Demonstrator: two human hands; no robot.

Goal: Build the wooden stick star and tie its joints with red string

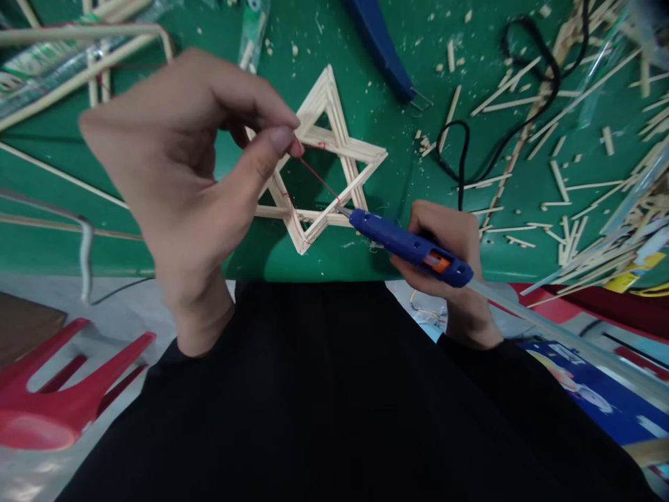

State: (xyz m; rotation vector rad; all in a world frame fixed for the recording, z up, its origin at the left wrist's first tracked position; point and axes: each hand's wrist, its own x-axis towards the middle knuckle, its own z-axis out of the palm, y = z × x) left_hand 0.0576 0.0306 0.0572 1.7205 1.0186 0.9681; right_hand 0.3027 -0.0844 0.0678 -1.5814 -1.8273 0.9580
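Note:
A six-pointed star point(339, 139) built of thin wooden sticks lies on the green table, with red thread wrapped at some of its joints. Between thumb and forefinger, my left hand point(209, 153) pinches a red thread point(318, 176) that runs taut down to the star's lower right joint. My right hand point(444, 240) is wrapped round a blue hot glue gun point(397, 237), whose nozzle is at that same joint. A long clear glue stick point(554, 328) extends from the gun's back end. My left hand covers the star's left side.
Cut sticks point(564, 181) and scraps litter the right of the green table point(418, 174). A black cord point(502, 150) curls there. Another blue tool point(381, 52) with metal prongs lies at the top. Stick frames point(99, 63) and plastic packets stand upper left. Red chairs point(67, 390) flank the table.

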